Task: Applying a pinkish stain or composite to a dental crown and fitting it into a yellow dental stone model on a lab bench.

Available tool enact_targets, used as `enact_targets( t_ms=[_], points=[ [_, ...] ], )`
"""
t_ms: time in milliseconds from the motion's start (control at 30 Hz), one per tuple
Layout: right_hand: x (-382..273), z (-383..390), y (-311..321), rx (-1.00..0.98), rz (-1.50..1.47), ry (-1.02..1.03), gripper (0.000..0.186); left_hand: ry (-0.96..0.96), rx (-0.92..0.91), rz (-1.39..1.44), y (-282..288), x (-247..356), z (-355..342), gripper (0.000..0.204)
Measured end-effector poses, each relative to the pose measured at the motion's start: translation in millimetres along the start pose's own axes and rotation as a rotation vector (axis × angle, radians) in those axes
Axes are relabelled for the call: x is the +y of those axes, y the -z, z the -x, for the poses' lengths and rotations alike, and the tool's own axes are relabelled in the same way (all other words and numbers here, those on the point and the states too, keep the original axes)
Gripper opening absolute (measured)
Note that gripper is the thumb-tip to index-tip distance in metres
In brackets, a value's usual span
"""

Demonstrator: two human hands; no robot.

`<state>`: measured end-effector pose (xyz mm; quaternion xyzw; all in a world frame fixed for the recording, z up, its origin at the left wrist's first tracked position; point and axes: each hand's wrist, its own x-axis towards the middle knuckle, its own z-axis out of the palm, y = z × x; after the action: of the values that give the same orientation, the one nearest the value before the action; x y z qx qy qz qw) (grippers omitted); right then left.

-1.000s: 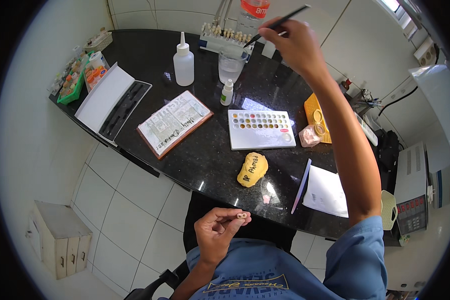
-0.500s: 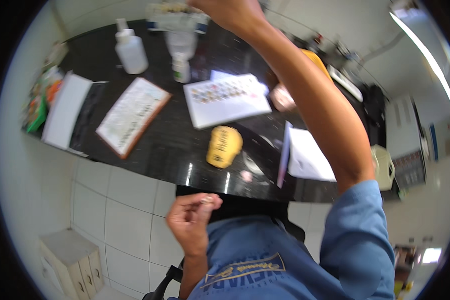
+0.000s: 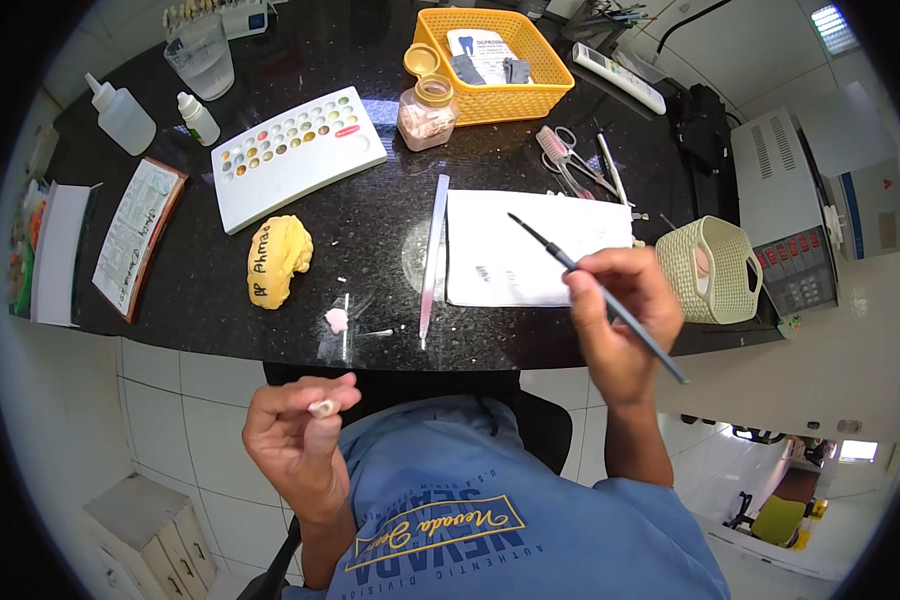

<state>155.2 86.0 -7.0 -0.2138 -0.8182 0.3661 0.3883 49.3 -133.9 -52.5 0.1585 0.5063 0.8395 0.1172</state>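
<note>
Between the thumb and fingers of my left hand (image 3: pixel 295 445) sits a small off-white piece shaped like a tooth crown (image 3: pixel 323 408), below the table's front edge. My right hand (image 3: pixel 625 325) holds a thin paintbrush (image 3: pixel 662 355) like a pen, its dark tip pointing up and left over a stack of white paper (image 3: pixel 515 265). Left of the paper lies a translucent strip (image 3: pixel 434 260). A small pink lump (image 3: pixel 336 320) rests near the front edge, beside a yellow putty mould (image 3: pixel 280 262) with handwriting. Behind that is a white palette (image 3: pixel 300 185) with coloured wells.
Back left stand a glass of water (image 3: pixel 202 75), a squeeze bottle (image 3: pixel 125 122) and a dropper bottle (image 3: pixel 198 120). An open jar (image 3: pixel 428 118) stands by a yellow basket (image 3: pixel 495 103). Scissors (image 3: pixel 575 160) lie behind the paper; a cream basket (image 3: pixel 705 275) stands right.
My right hand has come back from the far side of the table and now shows a paintbrush in it. My left hand still holds the crown. The view has swung right.
</note>
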Motion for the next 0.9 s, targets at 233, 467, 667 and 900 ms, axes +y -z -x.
enact_targets(
  t_ms=[233,467,667,900],
  points=[
    [13,12,-1,-0.138,0.12,0.106,0.016,0.279,-0.328,0.343,-80,-15,-15,0.015],
    [13,17,19,-0.23,0.136,0.108,0.018,0.496,-0.113,0.489,-120,-39,-24,0.017],
    [19,18,28,-0.263,0.174,0.16,0.02,0.449,-0.091,0.443,-115,-40,-17,0.014],
    [4,46,15,0.045,-0.411,-0.113,0.023,0.381,-0.2,0.194,-56,-12,7,0.016]
  ],
)
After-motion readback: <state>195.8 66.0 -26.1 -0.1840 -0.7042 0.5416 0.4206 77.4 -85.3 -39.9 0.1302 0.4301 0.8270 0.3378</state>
